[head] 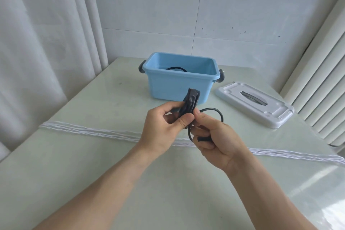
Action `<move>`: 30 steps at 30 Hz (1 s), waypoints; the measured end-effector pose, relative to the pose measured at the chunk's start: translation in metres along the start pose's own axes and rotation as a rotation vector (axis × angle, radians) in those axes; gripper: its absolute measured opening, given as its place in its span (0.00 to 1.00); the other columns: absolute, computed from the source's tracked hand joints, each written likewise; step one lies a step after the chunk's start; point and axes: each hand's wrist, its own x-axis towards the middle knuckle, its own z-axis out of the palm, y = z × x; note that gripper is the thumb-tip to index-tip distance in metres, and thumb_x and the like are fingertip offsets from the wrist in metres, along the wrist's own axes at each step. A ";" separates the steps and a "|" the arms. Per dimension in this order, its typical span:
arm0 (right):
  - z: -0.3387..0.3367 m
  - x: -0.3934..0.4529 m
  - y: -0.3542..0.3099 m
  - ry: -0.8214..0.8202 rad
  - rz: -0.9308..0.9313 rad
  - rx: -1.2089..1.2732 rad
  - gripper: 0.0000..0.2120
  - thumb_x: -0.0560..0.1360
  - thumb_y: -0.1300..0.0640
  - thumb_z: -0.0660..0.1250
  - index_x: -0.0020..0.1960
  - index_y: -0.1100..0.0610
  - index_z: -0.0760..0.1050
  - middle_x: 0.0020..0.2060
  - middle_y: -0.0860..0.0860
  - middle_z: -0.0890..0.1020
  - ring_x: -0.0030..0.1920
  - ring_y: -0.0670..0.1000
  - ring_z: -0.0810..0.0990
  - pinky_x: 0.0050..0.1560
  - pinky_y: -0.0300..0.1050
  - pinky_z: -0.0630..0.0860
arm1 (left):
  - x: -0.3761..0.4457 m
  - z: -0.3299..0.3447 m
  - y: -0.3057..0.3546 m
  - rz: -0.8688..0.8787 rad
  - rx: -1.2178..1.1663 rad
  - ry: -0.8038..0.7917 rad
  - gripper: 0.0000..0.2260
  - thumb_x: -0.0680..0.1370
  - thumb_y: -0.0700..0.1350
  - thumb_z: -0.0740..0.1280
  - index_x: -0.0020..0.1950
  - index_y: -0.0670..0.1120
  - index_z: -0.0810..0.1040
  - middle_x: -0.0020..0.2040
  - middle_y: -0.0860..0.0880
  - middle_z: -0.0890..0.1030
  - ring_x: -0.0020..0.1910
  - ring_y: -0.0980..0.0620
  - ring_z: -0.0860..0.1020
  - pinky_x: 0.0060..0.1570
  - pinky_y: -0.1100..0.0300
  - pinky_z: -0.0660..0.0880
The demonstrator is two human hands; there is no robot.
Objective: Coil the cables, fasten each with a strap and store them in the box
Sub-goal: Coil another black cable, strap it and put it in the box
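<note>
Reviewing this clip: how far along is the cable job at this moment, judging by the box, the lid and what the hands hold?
Done: one black coil already lies in the blue box. In hand: the left hand pinches a dark strap at the black cable coiled in the right hand; whether it is fastened cannot be told. Left: storing this coil. The white lid lies off the box, to its right on the table.

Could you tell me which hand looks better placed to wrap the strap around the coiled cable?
Probably left: the left hand already pinches the strap, while the right hand grips the black cable.
</note>
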 end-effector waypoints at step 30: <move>0.002 0.005 0.011 0.264 -0.263 -0.365 0.19 0.80 0.50 0.66 0.34 0.60 0.74 0.26 0.52 0.68 0.24 0.47 0.62 0.24 0.38 0.59 | -0.004 0.005 -0.001 0.083 0.055 0.211 0.10 0.67 0.46 0.76 0.47 0.47 0.86 0.47 0.50 0.86 0.46 0.54 0.85 0.49 0.63 0.80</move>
